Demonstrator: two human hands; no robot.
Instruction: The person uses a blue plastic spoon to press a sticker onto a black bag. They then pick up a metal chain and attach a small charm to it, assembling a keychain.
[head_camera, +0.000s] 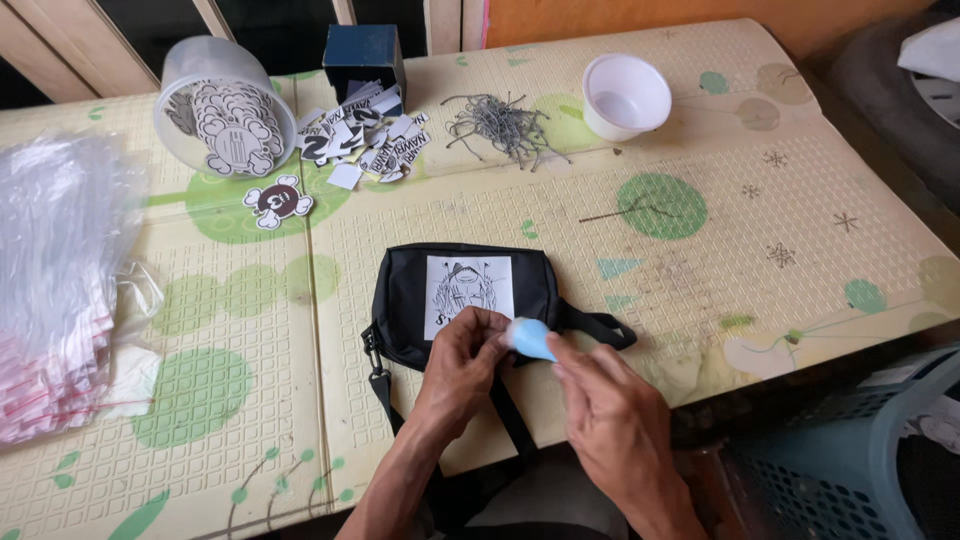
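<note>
**Both hands on a pale blue piece over the black pouch**

A cream padded mat with green tree prints covers the desk. Just beyond the hands lies a small black fabric pouch, flat, white printed patch up, strap trailing toward the person. The left hand and right hand pinch a small pale blue rounded piece between them, right over the pouch's near edge, seemingly to keep it close. Further off: a tipped clear plastic tub of stickers, a heap of grey metal hooks, a white plastic bowl.
</note>
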